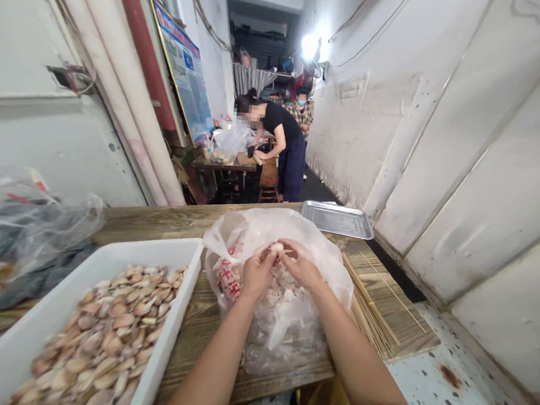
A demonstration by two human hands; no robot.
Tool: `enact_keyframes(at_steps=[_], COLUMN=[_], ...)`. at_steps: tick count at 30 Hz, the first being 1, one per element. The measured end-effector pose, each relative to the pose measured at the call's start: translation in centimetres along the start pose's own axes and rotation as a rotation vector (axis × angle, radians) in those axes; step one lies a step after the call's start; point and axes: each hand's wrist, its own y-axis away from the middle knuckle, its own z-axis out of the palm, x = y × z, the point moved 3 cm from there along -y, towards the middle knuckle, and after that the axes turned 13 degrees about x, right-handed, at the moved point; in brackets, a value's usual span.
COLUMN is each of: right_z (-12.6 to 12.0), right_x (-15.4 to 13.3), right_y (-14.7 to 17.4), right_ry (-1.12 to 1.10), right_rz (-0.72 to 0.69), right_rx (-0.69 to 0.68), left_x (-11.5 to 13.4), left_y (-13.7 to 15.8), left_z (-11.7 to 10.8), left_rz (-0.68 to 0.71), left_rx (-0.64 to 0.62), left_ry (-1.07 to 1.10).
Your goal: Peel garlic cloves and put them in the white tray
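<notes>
Both my hands meet over an open plastic bag (280, 348) with red lettering, which holds loose papery garlic skins (283, 292). Between the fingertips is a pale garlic clove (277, 248). My left hand (258, 269) pinches it from the left, and my right hand (301, 265) grips it from the right with thumb and fingers. Left of the bag stands a white plastic tub (179, 320) with many unpeeled garlic cloves (107, 333) in it.
Bamboo skewers (369, 306) lie bundled right of the bag on the wooden table (155, 221). A metal tray (337, 220) sits at the far edge. Crumpled plastic bags (26, 225) lie at left. Beyond, one person (283, 128) bends over another table; a second person (301, 111) is behind.
</notes>
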Motion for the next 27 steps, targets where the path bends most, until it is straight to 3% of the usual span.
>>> enact_keyframes(at_steps=[5,8,15,20,24,27], right_z=[0.1,0.1,0.0,0.0,0.0,0.1], right_x=[0.5,0.8,0.5,0.1,-0.7,-1.3], right_y=[-0.1,-0.2,-0.2,0.1,0.6,0.9], right_ry=[-0.011,-0.087,-0.101,0.094,0.343,0.395], right_rz=[-0.017,0.048,0.020,-0.015,-0.126,-0.168], right_rx=[-0.031,-0.049,-0.045,-0.023,-0.031,-0.073], left_x=[0.5,0.6,0.9,1.4,1.0,0.4], left_y=[0.3,0.3,0.6,1.0,1.0,0.8], left_z=[0.2,0.2,0.2,0.4,0.4,0.2], left_rz=[0.022,0.011,-0.100,-0.199,-0.131,-0.094], left_rx=[-0.020,-0.059,-0.124,-0.114,-0.047,-0.009], left_ry=[0.032,0.092,0.160,0.184,0.059,-0.022])
